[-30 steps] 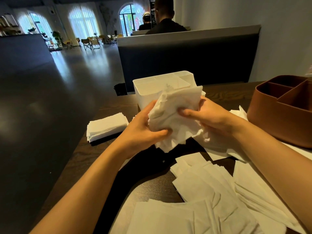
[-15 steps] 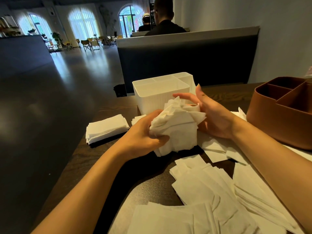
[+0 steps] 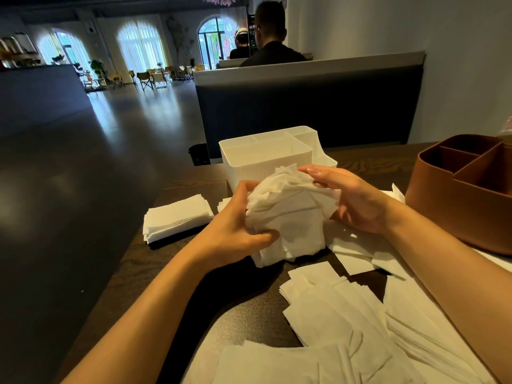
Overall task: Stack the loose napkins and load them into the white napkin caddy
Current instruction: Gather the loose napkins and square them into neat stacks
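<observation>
A thick, uneven bundle of white napkins stands on the dark table, just in front of the white napkin caddy. My left hand grips the bundle's left side, thumb across its front. My right hand presses on its top and right side, fingers stretched over the ragged upper edges. The caddy's large front compartment looks empty. Loose napkins lie scattered over the near right part of the table.
A tidy stack of napkins lies at the table's left edge. A brown caddy with compartments stands at the right. Behind the table is a dark booth back, with people seated beyond it. Open floor lies to the left.
The bundle came down from in front of the caddy onto the table. My right hand let go, opened behind it, then came back onto its top and right side.
</observation>
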`<state>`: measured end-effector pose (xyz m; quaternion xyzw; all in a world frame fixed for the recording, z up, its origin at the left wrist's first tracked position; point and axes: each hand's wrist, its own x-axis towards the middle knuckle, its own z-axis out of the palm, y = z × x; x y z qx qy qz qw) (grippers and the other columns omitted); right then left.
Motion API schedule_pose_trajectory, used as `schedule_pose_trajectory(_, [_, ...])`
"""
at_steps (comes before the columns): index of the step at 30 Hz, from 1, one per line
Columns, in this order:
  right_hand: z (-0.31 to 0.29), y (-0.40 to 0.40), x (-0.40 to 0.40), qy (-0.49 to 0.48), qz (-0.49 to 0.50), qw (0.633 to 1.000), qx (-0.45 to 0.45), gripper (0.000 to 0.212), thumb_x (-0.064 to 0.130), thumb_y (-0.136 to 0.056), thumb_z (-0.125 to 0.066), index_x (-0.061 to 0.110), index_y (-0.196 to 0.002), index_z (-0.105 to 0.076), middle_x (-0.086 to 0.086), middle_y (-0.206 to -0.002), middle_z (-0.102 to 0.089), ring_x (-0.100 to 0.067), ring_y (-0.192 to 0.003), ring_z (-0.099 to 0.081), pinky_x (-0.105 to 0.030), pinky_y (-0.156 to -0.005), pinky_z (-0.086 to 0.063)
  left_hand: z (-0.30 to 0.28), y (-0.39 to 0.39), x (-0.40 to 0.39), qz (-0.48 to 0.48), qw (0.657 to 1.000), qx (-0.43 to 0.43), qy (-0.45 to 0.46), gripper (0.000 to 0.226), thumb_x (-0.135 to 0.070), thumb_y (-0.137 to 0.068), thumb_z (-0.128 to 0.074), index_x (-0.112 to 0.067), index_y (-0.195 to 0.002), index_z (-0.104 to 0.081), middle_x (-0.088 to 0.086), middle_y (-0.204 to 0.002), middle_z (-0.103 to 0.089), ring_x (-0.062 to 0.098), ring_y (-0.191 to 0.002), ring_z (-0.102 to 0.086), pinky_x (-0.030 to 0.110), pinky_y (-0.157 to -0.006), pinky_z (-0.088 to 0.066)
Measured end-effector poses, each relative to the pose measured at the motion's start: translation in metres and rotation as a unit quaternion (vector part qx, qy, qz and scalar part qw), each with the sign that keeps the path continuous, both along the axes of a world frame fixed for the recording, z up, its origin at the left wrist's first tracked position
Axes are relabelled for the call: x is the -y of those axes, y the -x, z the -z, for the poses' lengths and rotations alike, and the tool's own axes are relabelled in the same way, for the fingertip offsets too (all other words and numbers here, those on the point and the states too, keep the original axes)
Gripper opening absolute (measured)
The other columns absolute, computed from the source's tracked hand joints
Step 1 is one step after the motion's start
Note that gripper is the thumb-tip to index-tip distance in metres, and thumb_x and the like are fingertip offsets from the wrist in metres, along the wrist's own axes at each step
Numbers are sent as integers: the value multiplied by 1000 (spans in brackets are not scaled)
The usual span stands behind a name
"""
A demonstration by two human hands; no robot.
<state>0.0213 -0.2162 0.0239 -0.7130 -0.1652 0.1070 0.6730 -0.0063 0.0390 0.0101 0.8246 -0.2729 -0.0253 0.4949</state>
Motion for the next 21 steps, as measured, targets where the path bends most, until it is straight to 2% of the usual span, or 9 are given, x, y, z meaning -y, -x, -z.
schedule_pose_trajectory(2, [1, -2, 0, 15, -4, 1000, 0, 52, 42, -83, -62, 25, -132, -63, -2, -126, -67, -20, -114, -66, -32, -84, -57, -1, 1, 2, 7, 1000, 7, 8, 76, -12, -85, -82, -25, -139, -30, -6, -127, -55, 11, -113, -65, 34, -91, -61])
schedule_pose_trajectory(4, [2, -5, 1, 35, 10, 999, 1, 56, 49, -80, -66, 30, -132, -63, -7, -132, -62, -29, -122, -59, -40, -92, -54, -2, 2, 4, 16, 1000, 3, 14, 82, -9, -86, -81, -28, -142, -24, -10, -128, -56, 11, -114, -67, 33, -90, -61])
schedule_pose_trajectory(7, [5, -7, 1, 37, 1, 999, -9, 54, 57, -83, -62, 32, -130, -65, -18, -134, -56, -42, -124, -53, -45, -88, -49, -1, 2, 5, 25, 999, -5, 24, 85, -7, -87, -79, -36, -145, -23, -12, -129, -60, 11, -115, -68, 32, -90, -61])
schedule_pose_trajectory(12, [0, -3, -2, 42, 7, 999, 0, 42, 38, -80, -63, 37, -121, -68, -6, -121, -67, -32, -115, -62, -38, -79, -57, -4, 4, 6, 23, 999, -1, 24, 69, -9, -90, -76, -36, -143, -41, -17, -127, -63, 2, -115, -65, 26, -90, -59])
schedule_pose_trajectory(16, [0, -3, -5, 46, -15, 998, 28, 42, 22, -86, -64, 28, -128, -68, -5, -122, -70, -30, -111, -66, -43, -87, -58, -3, 5, 6, 20, 1000, 6, 9, 58, -13, -90, -77, -35, -137, -50, -16, -123, -66, 2, -115, -64, 24, -94, -57])
schedule_pose_trajectory(19, [-3, -3, -6, 70, 12, 995, 67, 43, 7, -96, -63, 29, -133, -64, -3, -122, -68, -28, -111, -65, -44, -88, -59, -4, 8, 9, 21, 1000, 14, 5, 48, -11, -92, -75, -45, -120, -56, -24, -113, -69, -1, -108, -66, 17, -86, -55])
schedule_pose_trajectory(21, [-4, -5, -4, 100, 22, 991, 90, 48, 7, -96, -65, 32, -135, -60, -1, -126, -66, -24, -112, -65, -40, -87, -61, -5, 9, 8, 23, 1000, 9, 5, 45, -11, -93, -74, -47, -114, -58, -29, -109, -69, -2, -103, -68, 17, -82, -56])
